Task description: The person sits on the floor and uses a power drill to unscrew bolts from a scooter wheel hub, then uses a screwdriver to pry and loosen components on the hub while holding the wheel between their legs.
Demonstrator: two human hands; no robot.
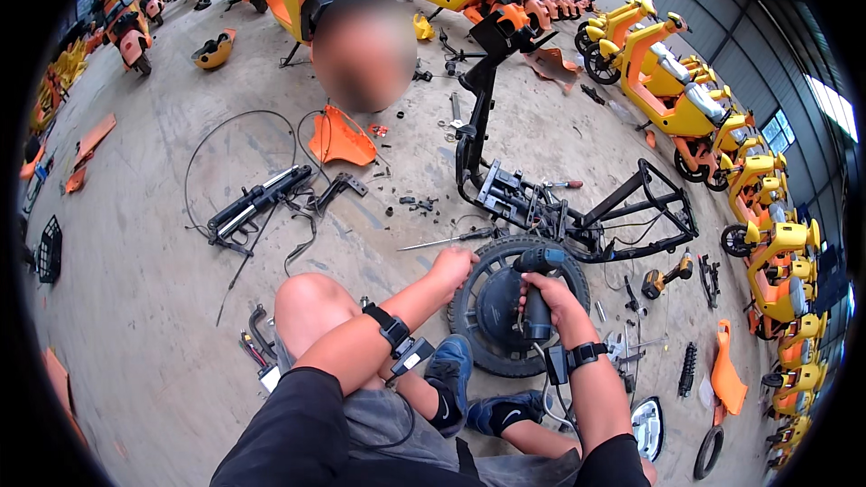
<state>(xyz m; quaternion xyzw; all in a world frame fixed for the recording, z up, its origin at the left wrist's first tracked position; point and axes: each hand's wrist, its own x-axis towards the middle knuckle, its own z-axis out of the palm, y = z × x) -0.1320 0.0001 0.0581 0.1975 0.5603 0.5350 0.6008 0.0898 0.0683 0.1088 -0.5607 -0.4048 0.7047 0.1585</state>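
Observation:
A black-tyred wheel [492, 307] with a broad dark hub lies flat between my feet, against the black scooter frame [591, 234]. My right hand [552, 296] is wrapped round the handle of a dark power drill [538, 311], which I hold over the wheel's right half. The drill's head points left above the hub; its tip is hard to make out. My left hand [451, 271] is closed at the tyre's upper left edge. Whatever its fingers pinch is too small to tell. A long screwdriver [442, 242] lies just beyond that hand.
On the right lie a yellow-black drill [667, 278], a shock absorber [687, 370] and an orange panel [728, 374]. A front fork [257, 207] with cables and an orange cover [343, 137] lie left. Yellow scooters [663, 81] line the right side; small parts are scattered between.

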